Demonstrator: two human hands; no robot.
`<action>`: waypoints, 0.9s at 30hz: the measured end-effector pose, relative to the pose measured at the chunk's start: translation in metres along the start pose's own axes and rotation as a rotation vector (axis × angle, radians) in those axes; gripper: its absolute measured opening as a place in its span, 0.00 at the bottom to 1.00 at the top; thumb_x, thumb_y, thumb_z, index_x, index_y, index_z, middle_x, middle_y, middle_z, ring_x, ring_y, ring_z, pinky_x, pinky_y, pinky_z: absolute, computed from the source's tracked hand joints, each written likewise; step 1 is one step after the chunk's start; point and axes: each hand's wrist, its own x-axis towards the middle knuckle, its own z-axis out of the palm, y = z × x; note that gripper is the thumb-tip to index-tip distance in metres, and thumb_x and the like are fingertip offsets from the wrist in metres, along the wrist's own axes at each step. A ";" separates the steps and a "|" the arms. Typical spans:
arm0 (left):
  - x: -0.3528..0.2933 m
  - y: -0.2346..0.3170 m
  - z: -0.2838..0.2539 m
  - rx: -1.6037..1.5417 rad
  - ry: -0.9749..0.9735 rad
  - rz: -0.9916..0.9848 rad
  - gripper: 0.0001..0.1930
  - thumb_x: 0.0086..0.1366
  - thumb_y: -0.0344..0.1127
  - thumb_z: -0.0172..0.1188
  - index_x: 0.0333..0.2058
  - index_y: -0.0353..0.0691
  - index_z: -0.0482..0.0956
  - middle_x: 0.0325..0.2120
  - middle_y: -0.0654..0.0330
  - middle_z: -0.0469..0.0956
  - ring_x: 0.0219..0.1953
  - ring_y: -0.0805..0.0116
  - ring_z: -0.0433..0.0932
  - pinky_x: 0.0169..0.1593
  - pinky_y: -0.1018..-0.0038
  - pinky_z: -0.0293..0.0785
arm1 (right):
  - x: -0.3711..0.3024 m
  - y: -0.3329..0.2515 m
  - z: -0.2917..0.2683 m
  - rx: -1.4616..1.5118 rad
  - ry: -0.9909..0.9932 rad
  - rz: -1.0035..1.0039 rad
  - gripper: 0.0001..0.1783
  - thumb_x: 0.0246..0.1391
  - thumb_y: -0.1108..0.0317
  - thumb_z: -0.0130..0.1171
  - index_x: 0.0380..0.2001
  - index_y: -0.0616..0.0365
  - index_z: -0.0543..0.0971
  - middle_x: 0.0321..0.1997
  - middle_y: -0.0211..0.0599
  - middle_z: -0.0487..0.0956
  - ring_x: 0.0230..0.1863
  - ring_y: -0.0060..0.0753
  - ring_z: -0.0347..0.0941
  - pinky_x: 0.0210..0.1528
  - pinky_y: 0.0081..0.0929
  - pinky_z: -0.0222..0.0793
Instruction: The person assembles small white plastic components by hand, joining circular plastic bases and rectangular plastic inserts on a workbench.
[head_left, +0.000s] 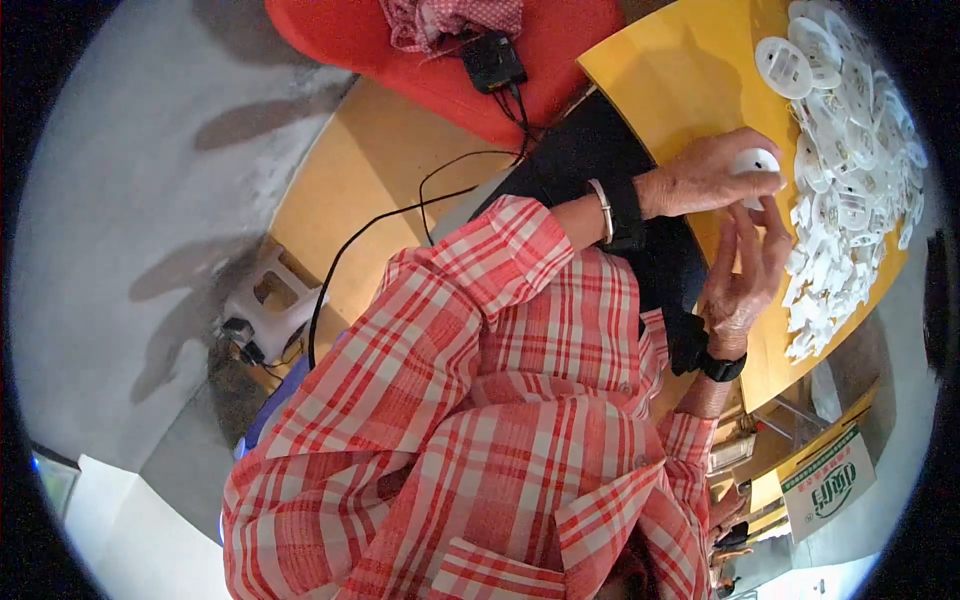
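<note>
My left hand (712, 172) is closed around a small white round plastic piece (757, 160) with a dark spot on its face, held above the table. From below, my right hand (748, 262) reaches up to the same piece, its fingertips pinching the lower edge, where a bit of white plastic shows. Just beyond both hands lies a large heap of white and clear plastic parts (850, 170). Round flat discs (783, 67) make up its far side, and smaller white pieces (828, 300) its near side.
The heap rests on a yellow table (690, 75) with a curved edge. Black cables run from a black box (493, 62) on a red seat (570, 50), beside a pink patterned cloth (450, 20). A white plastic stool (272, 305) stands at left; a printed white carton (828, 485) sits lower right.
</note>
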 end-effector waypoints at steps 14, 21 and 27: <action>-0.003 0.045 -0.005 -0.253 0.100 -0.266 0.25 0.61 0.58 0.50 0.43 0.40 0.67 0.30 0.64 0.74 0.29 0.77 0.72 0.22 0.81 0.65 | -0.023 0.060 -0.028 -0.409 0.023 0.338 0.13 0.51 0.67 0.56 0.42 0.52 0.75 0.41 0.41 0.73 0.44 0.44 0.67 0.46 0.37 0.66; 0.014 0.106 -0.002 -0.207 -0.109 -0.270 0.21 0.55 0.30 0.59 0.48 0.37 0.67 0.41 0.61 0.74 0.41 0.74 0.74 0.37 0.80 0.68 | -0.024 0.071 -0.038 -0.478 -0.017 0.271 0.16 0.49 0.66 0.56 0.43 0.51 0.74 0.36 0.35 0.73 0.39 0.38 0.69 0.40 0.32 0.66; 0.016 0.119 0.003 -0.154 -0.190 -0.233 0.24 0.55 0.25 0.58 0.51 0.37 0.64 0.41 0.60 0.74 0.40 0.73 0.74 0.40 0.78 0.69 | -0.028 0.067 -0.052 -0.368 -0.023 0.392 0.23 0.45 0.66 0.61 0.47 0.51 0.73 0.40 0.36 0.71 0.43 0.39 0.66 0.43 0.34 0.65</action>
